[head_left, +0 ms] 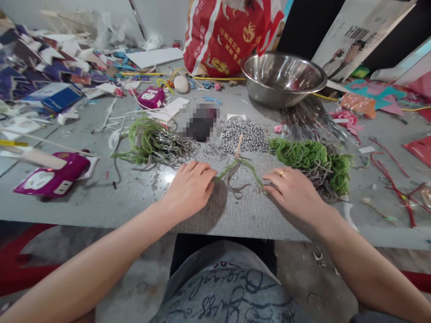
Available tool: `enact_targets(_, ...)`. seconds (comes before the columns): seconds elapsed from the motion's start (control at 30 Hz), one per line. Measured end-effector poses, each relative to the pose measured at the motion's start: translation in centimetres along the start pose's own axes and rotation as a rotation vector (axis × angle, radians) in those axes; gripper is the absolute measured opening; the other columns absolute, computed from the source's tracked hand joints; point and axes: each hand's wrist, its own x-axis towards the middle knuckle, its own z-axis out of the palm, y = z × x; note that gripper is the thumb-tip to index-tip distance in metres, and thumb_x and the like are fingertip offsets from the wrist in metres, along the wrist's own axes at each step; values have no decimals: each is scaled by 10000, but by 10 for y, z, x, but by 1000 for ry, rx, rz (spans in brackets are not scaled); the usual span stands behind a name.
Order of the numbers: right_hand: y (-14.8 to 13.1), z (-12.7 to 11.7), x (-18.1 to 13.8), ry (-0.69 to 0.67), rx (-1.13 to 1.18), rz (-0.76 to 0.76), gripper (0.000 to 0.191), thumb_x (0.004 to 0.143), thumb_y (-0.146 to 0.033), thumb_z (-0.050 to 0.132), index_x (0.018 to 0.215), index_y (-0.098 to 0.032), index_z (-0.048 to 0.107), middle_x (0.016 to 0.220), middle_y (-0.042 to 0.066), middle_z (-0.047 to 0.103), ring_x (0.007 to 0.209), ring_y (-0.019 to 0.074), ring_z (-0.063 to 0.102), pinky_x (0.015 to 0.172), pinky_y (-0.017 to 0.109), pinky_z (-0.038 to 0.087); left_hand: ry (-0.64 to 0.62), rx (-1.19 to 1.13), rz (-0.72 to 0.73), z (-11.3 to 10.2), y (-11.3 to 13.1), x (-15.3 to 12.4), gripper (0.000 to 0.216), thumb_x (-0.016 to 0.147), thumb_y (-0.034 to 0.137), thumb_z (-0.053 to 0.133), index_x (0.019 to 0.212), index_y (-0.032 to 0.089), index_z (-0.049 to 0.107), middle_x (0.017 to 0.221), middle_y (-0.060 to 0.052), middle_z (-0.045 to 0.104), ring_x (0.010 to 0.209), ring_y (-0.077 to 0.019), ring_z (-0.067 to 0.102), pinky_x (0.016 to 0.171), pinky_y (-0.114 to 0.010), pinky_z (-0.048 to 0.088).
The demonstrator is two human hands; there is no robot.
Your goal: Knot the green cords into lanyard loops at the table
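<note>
My left hand [190,187] rests palm down on the grey table [101,197], its fingertips touching the left end of a small bunch of green and grey cords [237,172]. My right hand [291,192], with a ring on one finger, lies palm down at the right end of the same bunch, fingers stretched out. Just behind the bunch lies a heap of small silver metal rings [245,134]. A pile of green cords [313,157] sits right of my right hand. Another tangle of green cords with metal rings attached [153,141] lies behind my left hand.
A steel bowl [283,76] stands at the back, a red printed bag [229,33] behind it. Magenta boxes [50,177] lie at left, with paper scraps and a blue box [55,96] beyond. Thin metal wires [313,119] and red cords [393,179] lie at right.
</note>
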Motion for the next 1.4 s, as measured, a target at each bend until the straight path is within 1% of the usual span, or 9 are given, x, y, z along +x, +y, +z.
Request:
enact_targets(0.17, -12, 20, 26, 7, 121, -209, 150, 854, -222, 542, 966, -186, 635, 929, 88, 644, 886, 217, 548, 752, 334, 370, -55, -73, 278, 13, 21, -3, 285, 869, 190, 432, 1073, 206, 629, 865, -72, 588, 806, -191, 538, 686, -314, 454)
enact_targets(0.33, -20, 21, 30, -132, 51, -205, 166, 885, -200, 481, 825, -144, 626, 841, 84, 634, 793, 195, 535, 679, 301, 314, -97, -93, 266, 23, 25, -5, 287, 883, 348, 466, 1085, 239, 638, 808, -65, 571, 794, -196, 537, 678, -313, 447)
enact_targets(0.53, -16, 2, 5, -277, -17, -182, 186, 886, -189, 454, 772, -155, 596, 769, 53, 630, 758, 184, 552, 670, 300, 289, -117, -150, 387, 21, 7, -12, 287, 890, 370, 443, 1062, 299, 661, 847, -57, 576, 785, -179, 521, 666, -297, 426)
enact_targets(0.77, -15, -7, 1, -375, -36, -198, 176, 861, -194, 486, 718, -164, 585, 713, 41, 623, 713, 174, 565, 671, 302, 294, -124, -254, 439, 12, -4, -12, 290, 884, 343, 439, 907, 269, 718, 926, -59, 613, 850, -183, 533, 757, -325, 424)
enact_targets(0.93, -19, -5, 2, -367, -17, -221, 178, 875, -210, 471, 742, -165, 582, 718, 29, 624, 708, 170, 569, 665, 298, 296, -112, -273, 429, 14, 0, -13, 228, 870, 309, 472, 883, 220, 682, 935, -50, 616, 845, -171, 538, 752, -310, 426)
enact_targets(1.07, -22, -3, 0, -345, -12, -230, 171, 874, -208, 477, 754, -157, 587, 719, 32, 624, 714, 170, 569, 673, 295, 303, -40, -100, 330, 23, 13, -16, 204, 857, 315, 516, 768, 161, 616, 803, -50, 600, 771, -187, 541, 665, -314, 423)
enact_targets(1.2, -26, 1, -3, -311, 5, -242, 165, 873, -207, 489, 758, -151, 594, 732, 36, 631, 724, 170, 574, 681, 298, 310, -12, 14, 276, 28, 25, -17, 140, 858, 189, 500, 745, 152, 572, 718, -48, 572, 728, -204, 542, 630, -326, 416)
enact_targets(1.3, -32, 4, -5, -262, 15, -272, 176, 878, -204, 485, 759, -149, 602, 741, 45, 641, 722, 172, 582, 668, 301, 314, -41, -126, 161, 22, 29, -14, 169, 872, 180, 470, 726, 149, 549, 678, -36, 566, 696, -187, 543, 616, -308, 415)
enact_targets(1.4, -42, 11, -5, -204, 25, -312, 175, 874, -214, 493, 770, -148, 617, 721, 54, 648, 698, 179, 589, 648, 308, 324, -68, -439, -19, 11, 32, -6, 207, 891, 226, 451, 711, 153, 524, 619, 12, 546, 588, -121, 508, 549, -244, 386)
